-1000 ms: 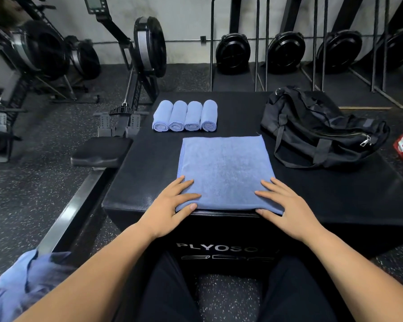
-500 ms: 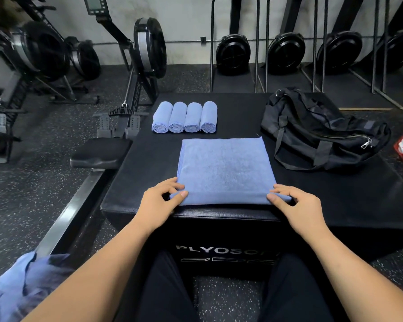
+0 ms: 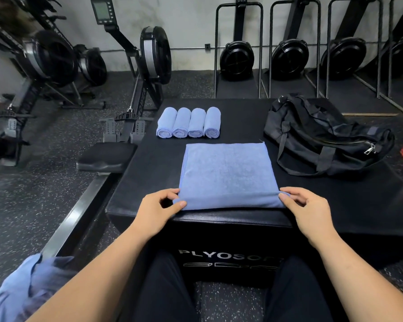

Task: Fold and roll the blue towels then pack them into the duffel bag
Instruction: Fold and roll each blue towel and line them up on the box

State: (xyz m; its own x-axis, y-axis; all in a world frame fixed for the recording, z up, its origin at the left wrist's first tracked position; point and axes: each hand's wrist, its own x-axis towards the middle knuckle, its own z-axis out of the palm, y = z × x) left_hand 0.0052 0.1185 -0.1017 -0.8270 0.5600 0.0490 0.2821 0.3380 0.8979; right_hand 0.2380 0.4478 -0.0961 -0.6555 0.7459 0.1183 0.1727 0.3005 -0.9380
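Pinching the near corners of the folded blue towel (image 3: 228, 173), the left hand (image 3: 157, 211) and right hand (image 3: 306, 210) curl its near edge upward. The towel lies flat on the black plyo box (image 3: 149, 182), between four rolled towels (image 3: 189, 123) and the duffel bag (image 3: 323, 135).

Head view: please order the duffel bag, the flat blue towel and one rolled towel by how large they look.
1. duffel bag
2. flat blue towel, nearer the camera, so this margin is unsure
3. rolled towel, clearly smallest; all four rolls look alike
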